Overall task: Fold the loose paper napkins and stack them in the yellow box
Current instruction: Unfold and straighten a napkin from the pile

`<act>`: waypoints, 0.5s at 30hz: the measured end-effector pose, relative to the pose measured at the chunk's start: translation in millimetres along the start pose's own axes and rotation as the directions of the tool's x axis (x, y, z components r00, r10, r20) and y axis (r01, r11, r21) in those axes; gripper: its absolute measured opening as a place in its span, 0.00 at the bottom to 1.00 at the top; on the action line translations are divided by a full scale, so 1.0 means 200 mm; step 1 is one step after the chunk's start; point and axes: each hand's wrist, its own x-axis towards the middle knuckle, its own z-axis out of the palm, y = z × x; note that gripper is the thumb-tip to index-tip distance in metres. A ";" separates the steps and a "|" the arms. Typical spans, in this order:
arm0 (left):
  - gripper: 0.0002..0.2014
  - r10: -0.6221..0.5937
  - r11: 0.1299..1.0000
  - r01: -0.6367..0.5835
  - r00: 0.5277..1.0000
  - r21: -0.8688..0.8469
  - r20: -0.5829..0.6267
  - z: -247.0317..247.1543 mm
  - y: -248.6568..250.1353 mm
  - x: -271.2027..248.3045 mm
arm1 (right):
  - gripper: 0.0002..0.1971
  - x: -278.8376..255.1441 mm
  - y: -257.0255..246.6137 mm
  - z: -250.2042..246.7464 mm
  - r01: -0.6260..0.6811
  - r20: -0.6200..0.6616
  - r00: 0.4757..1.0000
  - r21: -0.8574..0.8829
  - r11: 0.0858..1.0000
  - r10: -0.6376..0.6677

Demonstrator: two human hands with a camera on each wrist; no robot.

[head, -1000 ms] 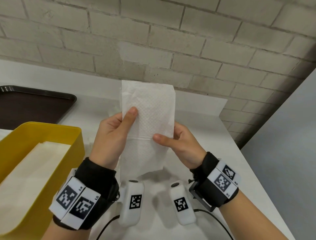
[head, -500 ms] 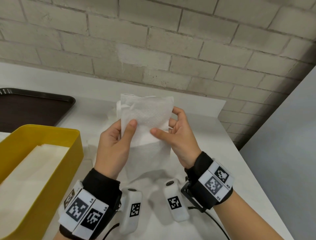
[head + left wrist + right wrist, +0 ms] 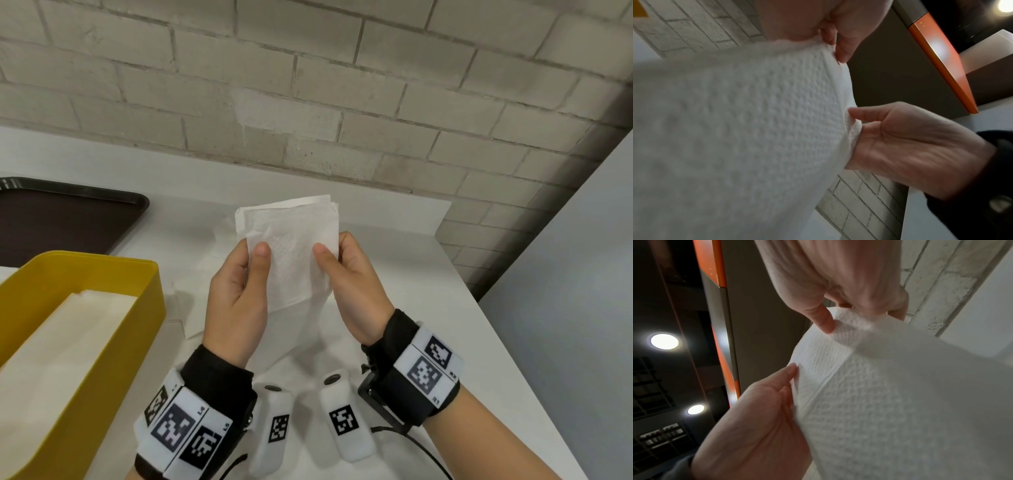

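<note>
The yellow plastic box [image 3: 102, 308] is already holding a flat layer of white napkins, while more loose sheets are lying on the white table [image 3: 428, 291]. The left hand [image 3: 236, 305] and right hand [image 3: 352, 284] are pinching the white embossed paper napkin [image 3: 291, 250] between thumbs and fingers, above the table. Since a second ago, its upper half is being doubled down, shortening it; stacking is still pending.
</note>
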 end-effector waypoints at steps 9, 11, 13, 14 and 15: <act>0.10 -0.011 1.000 0.014 0.989 0.024 -0.145 -0.03 -0.03 0.02 | 0.18 -0.03 0.02 0.01 -0.031 0.054 0.998 0.063 0.998 0.028; 0.11 -0.022 1.000 0.021 0.980 -0.006 -0.196 -0.05 -0.03 0.03 | 0.17 -0.04 0.04 0.01 -0.051 0.075 0.996 -0.007 0.999 0.052; 0.22 -0.069 0.995 0.056 0.982 -0.077 -0.174 -0.07 -0.04 0.03 | 0.09 -0.04 0.06 0.01 -0.040 0.042 0.998 -0.087 0.995 0.044; 0.28 -0.088 0.994 0.077 0.986 -0.078 -0.141 -0.08 -0.05 0.03 | 0.06 -0.03 0.06 0.02 -0.037 0.011 0.999 -0.095 0.995 0.038; 0.31 -0.094 0.995 0.089 0.991 -0.053 -0.098 -0.08 -0.05 0.03 | 0.06 -0.03 0.07 0.02 -0.040 -0.013 0.999 -0.094 0.995 0.039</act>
